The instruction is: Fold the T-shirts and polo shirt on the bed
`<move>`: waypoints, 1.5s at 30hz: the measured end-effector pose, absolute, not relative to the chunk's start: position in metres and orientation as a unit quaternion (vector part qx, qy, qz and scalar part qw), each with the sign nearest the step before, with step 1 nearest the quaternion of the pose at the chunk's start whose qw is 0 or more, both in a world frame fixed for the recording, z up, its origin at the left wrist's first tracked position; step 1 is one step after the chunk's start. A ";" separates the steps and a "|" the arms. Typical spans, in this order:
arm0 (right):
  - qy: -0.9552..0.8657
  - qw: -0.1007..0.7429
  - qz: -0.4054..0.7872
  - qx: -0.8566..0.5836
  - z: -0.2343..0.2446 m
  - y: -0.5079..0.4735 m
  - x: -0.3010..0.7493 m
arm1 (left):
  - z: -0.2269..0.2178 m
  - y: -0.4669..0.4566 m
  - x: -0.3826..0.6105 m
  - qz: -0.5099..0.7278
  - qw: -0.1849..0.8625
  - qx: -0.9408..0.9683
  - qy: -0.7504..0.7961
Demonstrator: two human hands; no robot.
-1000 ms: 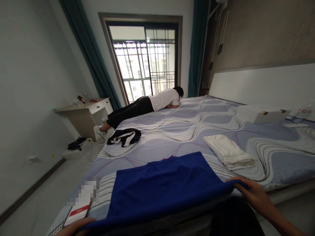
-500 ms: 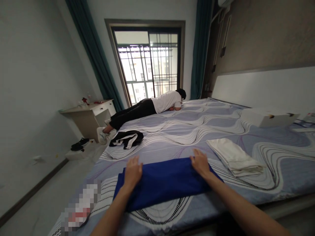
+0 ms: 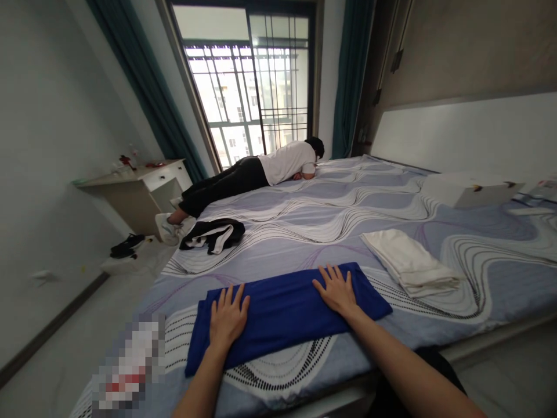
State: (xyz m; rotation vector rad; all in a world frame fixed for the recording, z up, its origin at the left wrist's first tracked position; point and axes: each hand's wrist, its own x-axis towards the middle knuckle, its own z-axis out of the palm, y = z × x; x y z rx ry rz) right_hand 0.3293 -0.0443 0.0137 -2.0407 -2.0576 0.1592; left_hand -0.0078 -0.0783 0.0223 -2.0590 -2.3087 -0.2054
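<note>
A folded dark blue cloth [image 3: 282, 310], probably a garment though its kind does not show, lies as a long flat strip near the front edge of the bed. My left hand [image 3: 228, 316] rests on its left part, palm down with fingers spread. Toward its right end, my right hand [image 3: 337, 290] also lies flat on the fabric, fingers apart. Neither hand grips anything. Right of the blue cloth sits a folded white cloth [image 3: 409, 261], apart from it.
Across the far side of the patterned bed [image 3: 300, 232] lies a person [image 3: 282, 162] in a white top. A black-and-white garment [image 3: 213, 235] is by the left edge. A white box [image 3: 470, 188] stands near the headboard [image 3: 470, 133]. A desk [image 3: 134, 186] is at the left wall.
My hands have come down flat onto the blue cloth, the right one moving inward from its far right edge. The camera view has tipped lower.
</note>
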 end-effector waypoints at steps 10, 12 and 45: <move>-0.627 0.076 0.039 -0.774 -0.006 -0.031 0.415 | 0.019 -0.086 -0.053 -0.030 0.006 -0.644 -0.765; -0.615 0.069 0.039 -0.785 -0.009 -0.030 0.427 | 0.020 -0.091 -0.062 -0.019 0.004 -0.639 -0.769; -0.717 0.326 0.319 -0.527 0.058 -0.134 0.075 | 0.019 -0.134 -0.125 -0.381 -0.130 -0.471 -0.785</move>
